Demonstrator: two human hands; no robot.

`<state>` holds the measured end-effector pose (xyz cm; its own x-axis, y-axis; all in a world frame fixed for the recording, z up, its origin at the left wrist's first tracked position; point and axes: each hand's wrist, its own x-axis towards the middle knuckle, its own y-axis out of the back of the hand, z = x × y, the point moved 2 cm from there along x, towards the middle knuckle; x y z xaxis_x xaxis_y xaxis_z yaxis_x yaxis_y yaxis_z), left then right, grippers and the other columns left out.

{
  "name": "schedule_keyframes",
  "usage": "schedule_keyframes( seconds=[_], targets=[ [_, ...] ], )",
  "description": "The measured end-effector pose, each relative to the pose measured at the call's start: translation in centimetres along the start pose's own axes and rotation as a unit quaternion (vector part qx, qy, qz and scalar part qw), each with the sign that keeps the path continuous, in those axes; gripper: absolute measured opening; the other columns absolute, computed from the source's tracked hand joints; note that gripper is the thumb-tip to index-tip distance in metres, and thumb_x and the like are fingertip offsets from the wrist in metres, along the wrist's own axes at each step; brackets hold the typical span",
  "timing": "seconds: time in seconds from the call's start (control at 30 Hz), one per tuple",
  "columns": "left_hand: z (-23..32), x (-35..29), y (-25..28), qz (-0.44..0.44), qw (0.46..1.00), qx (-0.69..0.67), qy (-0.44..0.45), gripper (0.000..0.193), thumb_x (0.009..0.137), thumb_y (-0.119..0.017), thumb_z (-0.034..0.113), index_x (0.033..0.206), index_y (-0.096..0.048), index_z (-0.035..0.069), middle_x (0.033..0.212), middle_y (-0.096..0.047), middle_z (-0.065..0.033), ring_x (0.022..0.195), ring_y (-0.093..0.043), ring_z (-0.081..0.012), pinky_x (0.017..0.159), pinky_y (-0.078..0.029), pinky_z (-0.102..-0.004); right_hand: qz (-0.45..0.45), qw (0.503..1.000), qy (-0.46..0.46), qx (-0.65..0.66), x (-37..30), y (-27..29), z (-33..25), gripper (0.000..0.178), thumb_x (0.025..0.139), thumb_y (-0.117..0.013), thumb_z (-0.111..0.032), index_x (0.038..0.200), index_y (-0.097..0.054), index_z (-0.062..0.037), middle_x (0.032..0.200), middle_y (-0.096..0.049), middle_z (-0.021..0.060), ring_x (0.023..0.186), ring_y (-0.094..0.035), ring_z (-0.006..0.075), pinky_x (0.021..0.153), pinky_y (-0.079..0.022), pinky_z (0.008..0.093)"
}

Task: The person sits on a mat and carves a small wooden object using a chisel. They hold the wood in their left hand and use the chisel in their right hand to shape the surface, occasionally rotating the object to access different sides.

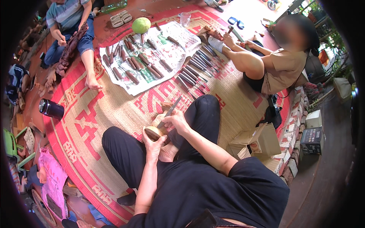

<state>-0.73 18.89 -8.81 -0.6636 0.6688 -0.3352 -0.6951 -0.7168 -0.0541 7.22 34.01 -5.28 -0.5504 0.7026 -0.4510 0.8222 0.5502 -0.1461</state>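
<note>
My left hand (153, 147) is closed round a small rounded wood carving (153, 132), pale on top with a dark brown end, held just above my crossed legs. Across its upper side lies a flat grey file (173, 107), gripped in my right hand (176, 121) with its long end pointing up and away. The file's lower end meets or nearly meets the pale wood; the exact contact is hard to see. A brown block of wood (166, 106) shows just beyond the carving, partly behind the file.
Wooden-handled carving tools (143, 59) lie on a paper sheet (133, 89), with several chisels (199, 62) beside it on the mat (114, 110). A person works at far left (68, 30), another at right (281, 64). A cardboard box (262, 140) and black flask (51, 109) flank me.
</note>
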Motion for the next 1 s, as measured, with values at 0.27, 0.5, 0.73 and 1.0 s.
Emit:
schedule_keyframes(
  seconds=[0.27, 0.5, 0.73, 1.0],
  targets=[
    [0.3, -0.2, -0.2, 0.004, 1.0, 0.004, -0.007, 0.109, 0.058, -0.086, 0.019, 0.142, -0.018, 0.001, 0.137, -0.027, -0.0211, 0.126, -0.032, -0.0289, 0.104, -0.033, -0.0377, 0.001, 1.0, -0.011, -0.001, 0.7, 0.9, 0.9, 0.019, 0.071, -0.07, -0.009, 0.084, -0.059, -0.0023, 0.07, -0.064, 0.0068, 0.055, -0.059, 0.0143, 0.052, -0.046, 0.0249],
    [-0.2, 0.0, 0.1, -0.001, 1.0, -0.003, -0.007, 0.108, 0.059, -0.086, 0.016, 0.142, -0.018, 0.0, 0.137, -0.026, -0.0217, 0.127, -0.031, -0.0289, 0.103, -0.034, -0.0388, -0.004, 1.0, -0.022, 0.01, -0.1, -0.1, 0.2, 0.023, 0.069, -0.071, -0.006, 0.087, -0.058, -0.0014, 0.071, -0.063, 0.0074, 0.056, -0.06, 0.0149, 0.05, -0.048, 0.0261],
    [-0.4, 0.2, 0.1, 0.004, 1.0, 0.021, -0.011, 0.108, 0.059, -0.086, 0.017, 0.142, -0.018, 0.001, 0.137, -0.026, -0.0221, 0.128, -0.03, -0.0294, 0.104, -0.033, -0.0385, -0.017, 1.0, -0.008, 0.025, -0.7, -0.8, -0.9, 0.016, 0.071, -0.069, -0.007, 0.083, -0.059, -0.0021, 0.069, -0.063, 0.0049, 0.054, -0.058, 0.0107, 0.049, -0.044, 0.0219],
    [0.4, 0.0, 0.0, 0.009, 0.997, 0.067, -0.036, 0.107, 0.06, -0.086, 0.015, 0.142, -0.019, 0.001, 0.136, -0.029, -0.0214, 0.125, -0.034, -0.0286, 0.102, -0.034, -0.0378, -0.006, 0.999, -0.006, 0.033, 0.1, 0.2, 0.3, 0.021, 0.07, -0.07, -0.006, 0.086, -0.057, -0.0011, 0.069, -0.062, 0.0071, 0.055, -0.06, 0.0141, 0.051, -0.048, 0.0252]
  ],
)
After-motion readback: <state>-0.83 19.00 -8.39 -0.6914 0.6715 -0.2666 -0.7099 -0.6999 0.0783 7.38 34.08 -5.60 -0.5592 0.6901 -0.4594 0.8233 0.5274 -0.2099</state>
